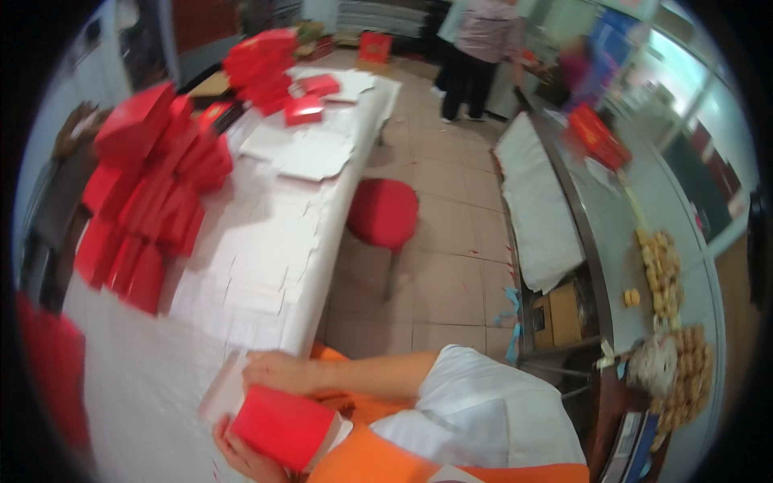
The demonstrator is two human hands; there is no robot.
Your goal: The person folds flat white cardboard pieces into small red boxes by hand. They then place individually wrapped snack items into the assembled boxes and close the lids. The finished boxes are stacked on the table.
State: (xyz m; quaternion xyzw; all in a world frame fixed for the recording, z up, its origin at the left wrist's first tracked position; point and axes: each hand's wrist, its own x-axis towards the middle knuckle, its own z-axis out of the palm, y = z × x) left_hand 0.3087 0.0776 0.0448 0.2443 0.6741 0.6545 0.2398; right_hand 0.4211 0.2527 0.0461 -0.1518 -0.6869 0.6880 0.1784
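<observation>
A red box [282,425] with a white inner edge is held low at the near edge of the white-covered table [145,378]. My left hand [238,456] grips it from below. My right hand [275,372], on a forearm with a white sleeve, rests along the box's top edge and touches a flat white card piece [221,389] lying beside it. The picture is blurred, so the finger positions are unclear.
Stacks of red boxes [153,185] crowd the table's left side, with more [266,68] at its far end and flat white card sheets [310,153] between. A red stool [384,212] stands in the aisle. At right, a metal counter [636,225] carries pastries [660,270]. A person [479,56] stands far off.
</observation>
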